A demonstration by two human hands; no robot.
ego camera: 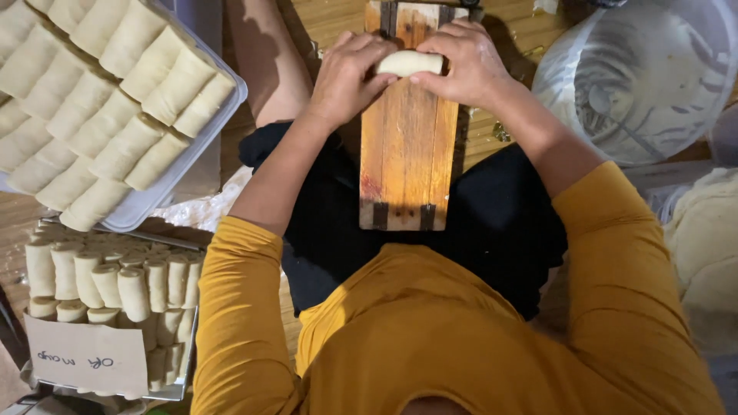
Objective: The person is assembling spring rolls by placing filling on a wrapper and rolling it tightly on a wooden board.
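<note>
Both hands work at the far end of a wooden board [406, 146] lying across the person's lap. Left hand [350, 77] curls over the left end of a pale dough roll [409, 63], fingers bent and closed on it. Right hand [465, 65] grips the right end the same way, thumb tucked under. Roll lies crosswise on the board, touching the wood, only its middle showing between the two hands.

Board: narrow planks, dark strips near both ends, reddish stain at the near left corner. Sleeves mustard yellow, pushed up the forearms; dark cloth over the lap beneath the board.

Left side: a white tray [157, 196] packed with finished rolls in tight slanted rows. Just nearer, a second metal tray [178, 392] holds more rolls, standing on end, with a cardboard slip [88, 357] propped against its front.

Upper right: a large clear plastic bowl [646, 77], floury inside. At the right edge, a pale mass of dough [703, 246], partly out of view.
</note>
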